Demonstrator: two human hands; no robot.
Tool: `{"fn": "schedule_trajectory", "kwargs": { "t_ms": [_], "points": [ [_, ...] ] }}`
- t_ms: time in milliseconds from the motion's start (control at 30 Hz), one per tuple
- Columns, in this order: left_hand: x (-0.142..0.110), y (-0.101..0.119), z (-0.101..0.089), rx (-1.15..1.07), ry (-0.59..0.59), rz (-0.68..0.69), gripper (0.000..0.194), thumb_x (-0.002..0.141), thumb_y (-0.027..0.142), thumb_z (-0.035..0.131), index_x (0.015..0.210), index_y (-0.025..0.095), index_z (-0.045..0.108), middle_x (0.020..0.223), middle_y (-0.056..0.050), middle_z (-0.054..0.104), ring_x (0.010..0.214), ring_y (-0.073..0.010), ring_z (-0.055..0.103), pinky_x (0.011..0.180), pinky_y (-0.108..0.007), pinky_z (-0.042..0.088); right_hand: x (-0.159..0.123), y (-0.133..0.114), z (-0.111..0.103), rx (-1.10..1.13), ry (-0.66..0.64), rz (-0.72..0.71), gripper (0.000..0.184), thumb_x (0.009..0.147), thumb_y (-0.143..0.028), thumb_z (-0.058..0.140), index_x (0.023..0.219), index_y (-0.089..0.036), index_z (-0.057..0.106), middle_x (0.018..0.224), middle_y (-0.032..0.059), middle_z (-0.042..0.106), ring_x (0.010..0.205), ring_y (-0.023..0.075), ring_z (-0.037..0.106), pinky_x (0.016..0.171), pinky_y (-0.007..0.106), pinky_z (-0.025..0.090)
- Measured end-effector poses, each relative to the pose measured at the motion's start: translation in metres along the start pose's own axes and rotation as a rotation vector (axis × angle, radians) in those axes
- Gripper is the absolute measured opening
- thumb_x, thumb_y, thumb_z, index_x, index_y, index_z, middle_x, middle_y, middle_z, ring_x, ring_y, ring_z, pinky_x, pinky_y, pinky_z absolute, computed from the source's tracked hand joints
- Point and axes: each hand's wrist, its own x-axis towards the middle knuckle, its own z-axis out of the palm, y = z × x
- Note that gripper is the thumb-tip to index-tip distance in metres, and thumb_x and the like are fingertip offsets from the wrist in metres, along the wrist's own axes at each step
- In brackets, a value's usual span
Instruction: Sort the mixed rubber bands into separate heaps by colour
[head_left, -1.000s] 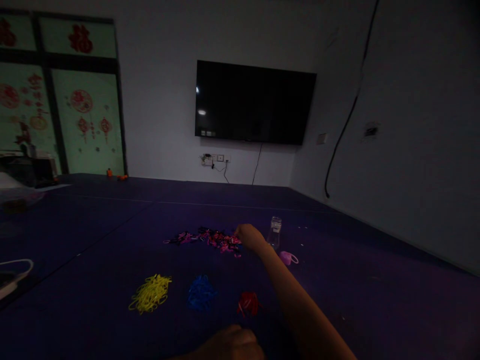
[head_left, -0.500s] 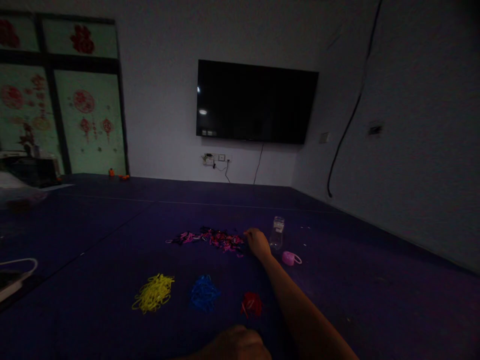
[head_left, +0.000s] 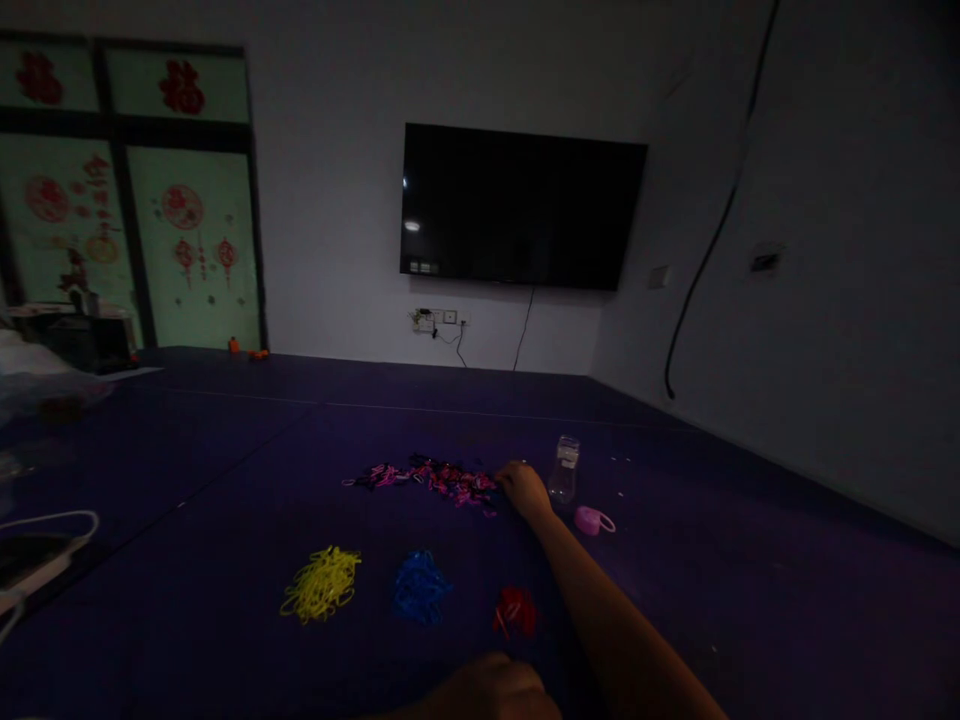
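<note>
My right hand (head_left: 525,488) reaches out to the right end of a mixed pile of pink, red and dark rubber bands (head_left: 450,480). Its fingertips are pinched together at the pile's edge, and whatever they hold is too small to see. Low in the view, my left hand (head_left: 499,690) is curled closed, dark and partly cut off by the frame edge; its fingertips are hidden. In front of it lies a small heap of red bands (head_left: 515,612). Further left are a blue heap (head_left: 421,588) and a yellow heap (head_left: 322,584).
A clear bottle (head_left: 564,472) stands just right of my right hand, with its pink looped cap (head_left: 589,520) beside it. The purple surface (head_left: 225,640) stretches to the wall. A device with a white cable (head_left: 82,518) lies at the left edge. A television (head_left: 521,208) hangs ahead.
The whole view has shifted slightly, so everything sits a little further right. My right hand stays at the edge of the mixed pile, and my left hand remains low in front of the red heap.
</note>
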Motion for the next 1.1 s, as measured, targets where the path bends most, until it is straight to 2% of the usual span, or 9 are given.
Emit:
{"fn": "schedule_trajectory", "kwargs": {
  "t_ms": [200, 367, 533, 700, 833, 967, 1100],
  "points": [
    [0.002, 0.0, 0.0, 0.036, 0.003, 0.026, 0.014, 0.082, 0.025, 0.065, 0.087, 0.015, 0.057, 0.084, 0.005, 0.069, 0.072, -0.0074, 0.057, 0.06, -0.019, 0.039, 0.001, 0.0, 0.0, -0.038, -0.025, 0.005, 0.023, 0.085, -0.017, 0.047, 0.094, -0.016, 0.069, 0.1, 0.0085, 0.065, 0.098, 0.0163, 0.058, 0.081, 0.02, 0.038],
    [0.001, 0.001, -0.005, 0.005, 0.036, 0.02, 0.013, 0.085, 0.026, 0.062, 0.085, 0.015, 0.056, 0.082, 0.006, 0.068, 0.073, -0.0067, 0.057, 0.061, -0.019, 0.038, 0.0, -0.007, 0.0, -0.164, -0.032, 0.012, 0.026, 0.087, -0.018, 0.041, 0.098, -0.011, 0.065, 0.102, 0.0131, 0.064, 0.1, 0.0194, 0.057, 0.081, 0.023, 0.038],
    [0.001, -0.001, -0.002, 0.029, -0.003, 0.018, 0.013, 0.085, 0.027, 0.061, 0.088, 0.015, 0.055, 0.083, 0.007, 0.068, 0.076, -0.0069, 0.059, 0.061, -0.019, 0.039, -0.004, -0.01, -0.003, -0.281, -0.037, -0.014, 0.028, 0.089, -0.018, 0.037, 0.1, -0.011, 0.062, 0.108, 0.015, 0.061, 0.1, 0.0201, 0.057, 0.081, 0.024, 0.04],
    [0.0, 0.0, -0.002, 0.016, 0.002, 0.012, 0.013, 0.086, 0.027, 0.06, 0.088, 0.015, 0.055, 0.085, 0.006, 0.068, 0.075, -0.0068, 0.059, 0.061, -0.019, 0.039, -0.006, -0.008, -0.006, -0.273, -0.026, 0.053, 0.027, 0.089, -0.016, 0.038, 0.098, -0.014, 0.063, 0.107, 0.0127, 0.061, 0.098, 0.0188, 0.059, 0.08, 0.024, 0.042],
    [-0.002, 0.001, -0.004, 0.012, -0.026, 0.037, 0.012, 0.086, 0.026, 0.061, 0.093, 0.016, 0.057, 0.092, 0.006, 0.068, 0.079, -0.0078, 0.058, 0.064, -0.02, 0.04, -0.009, -0.009, -0.01, -0.259, -0.013, 0.101, 0.027, 0.09, -0.018, 0.038, 0.099, -0.013, 0.062, 0.107, 0.0148, 0.06, 0.095, 0.0196, 0.06, 0.076, 0.024, 0.043],
    [-0.006, 0.003, -0.005, 0.032, -0.052, 0.073, 0.018, 0.086, 0.03, 0.059, 0.103, 0.022, 0.057, 0.103, 0.005, 0.065, 0.091, -0.0116, 0.057, 0.068, -0.023, 0.042, -0.01, -0.009, -0.011, -0.256, -0.018, 0.088, 0.029, 0.091, -0.017, 0.036, 0.098, -0.011, 0.063, 0.108, 0.0162, 0.06, 0.095, 0.0208, 0.061, 0.074, 0.025, 0.043],
    [-0.006, 0.005, -0.007, 0.069, -0.05, 0.086, 0.018, 0.087, 0.033, 0.056, 0.1, 0.021, 0.058, 0.104, 0.005, 0.064, 0.097, -0.0144, 0.055, 0.071, -0.026, 0.044, -0.008, -0.005, -0.01, -0.241, -0.007, 0.094, 0.029, 0.091, -0.02, 0.037, 0.097, -0.01, 0.063, 0.105, 0.0158, 0.062, 0.093, 0.0211, 0.061, 0.072, 0.025, 0.043]
  ]
}}
